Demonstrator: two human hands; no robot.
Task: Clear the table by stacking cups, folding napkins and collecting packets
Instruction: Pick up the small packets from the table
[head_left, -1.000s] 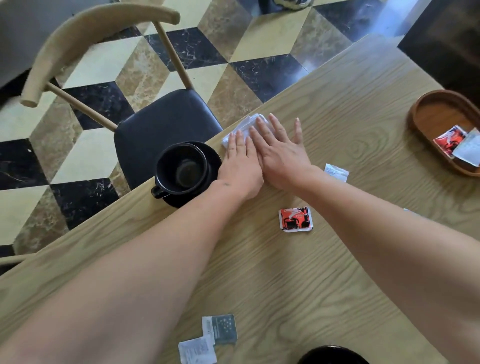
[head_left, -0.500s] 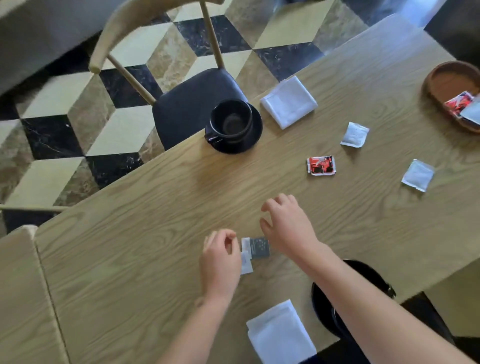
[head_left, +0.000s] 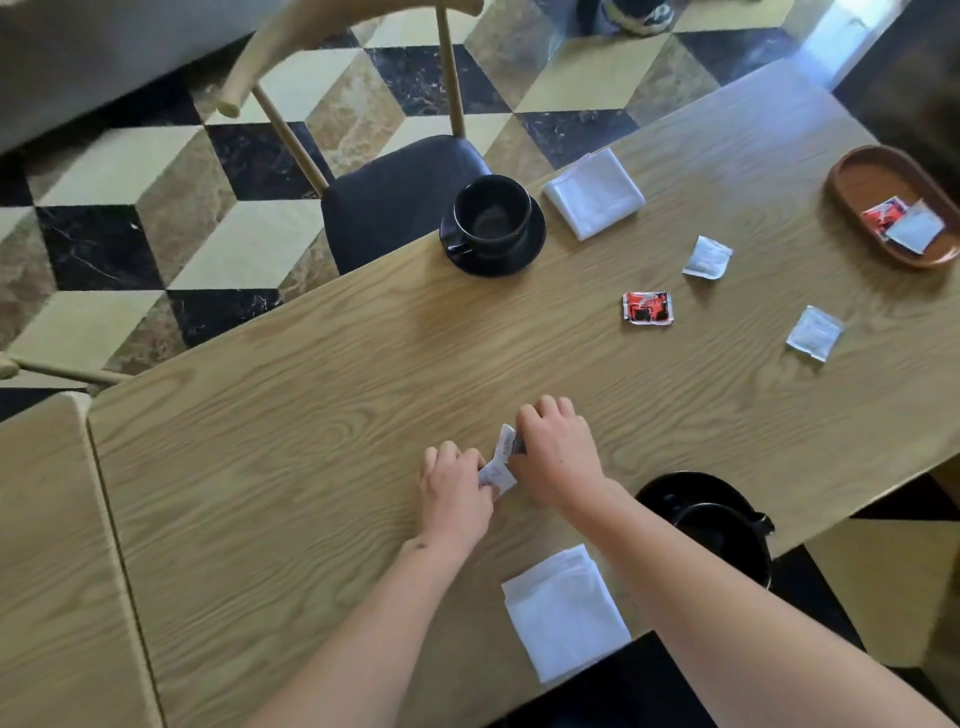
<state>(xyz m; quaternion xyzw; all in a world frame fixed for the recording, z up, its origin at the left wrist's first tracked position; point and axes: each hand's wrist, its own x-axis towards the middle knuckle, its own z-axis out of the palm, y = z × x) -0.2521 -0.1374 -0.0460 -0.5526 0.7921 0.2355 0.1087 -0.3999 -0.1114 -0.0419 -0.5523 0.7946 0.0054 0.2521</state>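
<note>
Hands meet near the middle of the wooden table (head_left: 311, 415), close to the near edge, both working on small packets. Left hand (head_left: 454, 496) has its fingers curled and pinches a white packet (head_left: 496, 475) at its lower corner, while the right hand (head_left: 556, 452) is curled over a second white packet (head_left: 505, 441) and something dark tucked under its fingers, too hidden to say what exactly. The two packets touch or overlap, can't really tell which. Further out on the table a red packet (head_left: 648, 307) lies flat, with a white sachet (head_left: 706, 257) just beyond it and another white sachet (head_left: 814, 332) off to the right, all well apart from the hands. A folded napkin (head_left: 593, 192) sits at the far edge right beside a black cup (head_left: 492, 214) on its black saucer (head_left: 530, 249). A second folded napkin (head_left: 566, 613) lies at the near edge between the forearms, and a second black cup (head_left: 711, 519) on a saucer sits just right of the right forearm, partly covered by it. Over on the far right a wooden tray (head_left: 862, 176) holds one red packet and one white one. A chair (head_left: 395, 197) with a dark seat is pushed up to the far side, on a checkered floor.
</note>
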